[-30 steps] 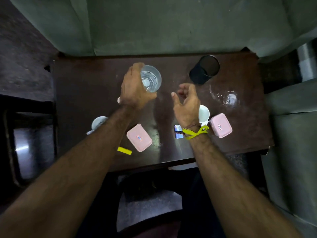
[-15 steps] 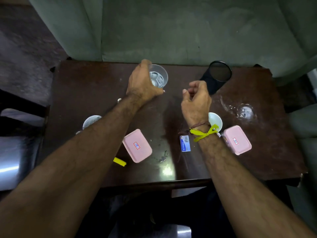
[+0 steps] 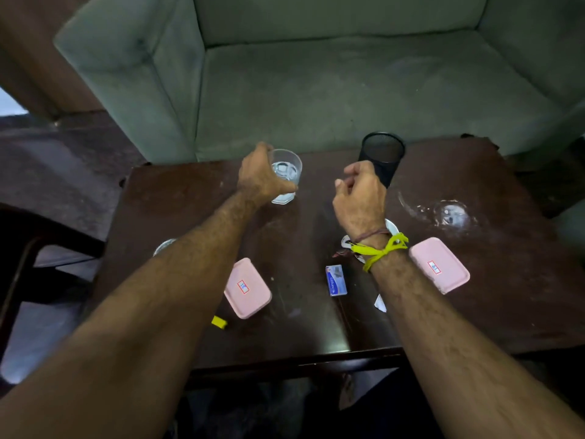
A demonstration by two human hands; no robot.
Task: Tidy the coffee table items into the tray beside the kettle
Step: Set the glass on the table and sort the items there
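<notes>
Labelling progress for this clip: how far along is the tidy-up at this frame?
Done: nothing visibly; no tray or kettle is in view. In hand: the left hand has a grip on the clear drinking glass; the right hand is curled, holding nothing. Left on the dark wooden table: two pink rectangular lids, black mesh cup, small blue card, yellow piece.

Two pink lidded boxes (image 3: 247,288) (image 3: 439,265) on the table (image 3: 177,201). Two clear glasses: one upright (image 3: 286,175), one lying near the right edge (image 3: 449,213). One black mesh cup (image 3: 381,158). One small blue card (image 3: 336,280). One yellow piece (image 3: 219,322) near the front edge. Two white dishes (image 3: 392,228) (image 3: 164,247), both partly hidden. Two hands (image 3: 259,179) (image 3: 359,201).
</notes>
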